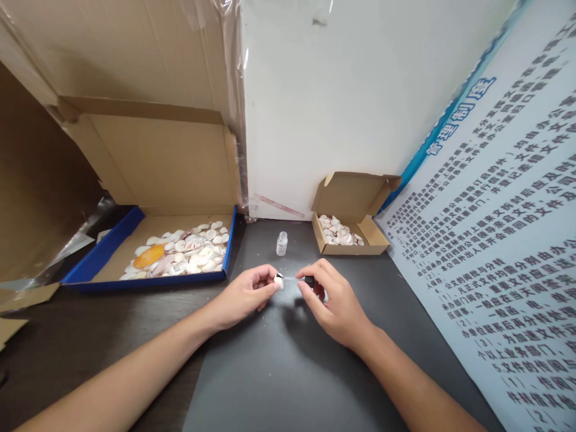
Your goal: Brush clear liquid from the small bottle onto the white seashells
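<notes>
Indoors, dark tabletop (252, 384), white panel (360, 90), left hand (247, 295) pinching shell (279, 283) (right hand (332, 305) holding applicator (309, 281))

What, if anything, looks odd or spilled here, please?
One orange piece stands out by colour among the pale shells in the blue-edged box. A few pale specks dot the dark mat, possibly debris. Nothing looks toppled; the uncapped bottle stands upright.

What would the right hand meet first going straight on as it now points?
Likely the small white shell-like piece pinched in the left hand: the black-capped applicator in the right hand points there; depth is unclear.
</notes>
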A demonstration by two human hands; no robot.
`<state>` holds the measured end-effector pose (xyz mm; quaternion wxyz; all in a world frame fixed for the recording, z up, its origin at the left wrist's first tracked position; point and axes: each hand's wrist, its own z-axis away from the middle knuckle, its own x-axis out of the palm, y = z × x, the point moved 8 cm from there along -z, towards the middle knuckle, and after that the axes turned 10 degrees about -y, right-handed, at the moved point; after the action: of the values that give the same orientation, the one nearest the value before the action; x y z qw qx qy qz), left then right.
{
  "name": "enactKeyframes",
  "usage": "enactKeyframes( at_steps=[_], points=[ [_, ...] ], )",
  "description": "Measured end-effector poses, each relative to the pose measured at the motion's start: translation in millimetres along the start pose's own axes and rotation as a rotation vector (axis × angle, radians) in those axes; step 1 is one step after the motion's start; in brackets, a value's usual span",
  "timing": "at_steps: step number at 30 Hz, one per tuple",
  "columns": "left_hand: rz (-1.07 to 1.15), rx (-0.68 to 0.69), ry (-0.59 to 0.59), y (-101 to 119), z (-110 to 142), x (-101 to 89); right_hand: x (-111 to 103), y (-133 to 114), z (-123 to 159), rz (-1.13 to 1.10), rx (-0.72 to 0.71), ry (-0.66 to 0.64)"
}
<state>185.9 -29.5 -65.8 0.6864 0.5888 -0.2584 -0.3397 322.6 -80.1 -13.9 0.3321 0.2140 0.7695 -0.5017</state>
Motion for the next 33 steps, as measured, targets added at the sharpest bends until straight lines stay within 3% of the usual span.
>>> enactKeyframes(
  at_steps=[20, 26, 33],
  points=[
    [-0.023, 0.016, 0.001, -1.2, -1.5, 0.5, -7.9, -4.3, 1.0, -0.018, -0.040, 0.092],
    [-0.002, 0.028, -0.021, 0.8, 0.2, 1.6, -1.8, -7.3, 0.4, -0.005, -0.060, 0.026],
    [0.001, 0.043, -0.024, 0.3, 1.0, 0.5, -6.1, -7.7, 1.6, -0.005, -0.048, 0.057]
  ],
)
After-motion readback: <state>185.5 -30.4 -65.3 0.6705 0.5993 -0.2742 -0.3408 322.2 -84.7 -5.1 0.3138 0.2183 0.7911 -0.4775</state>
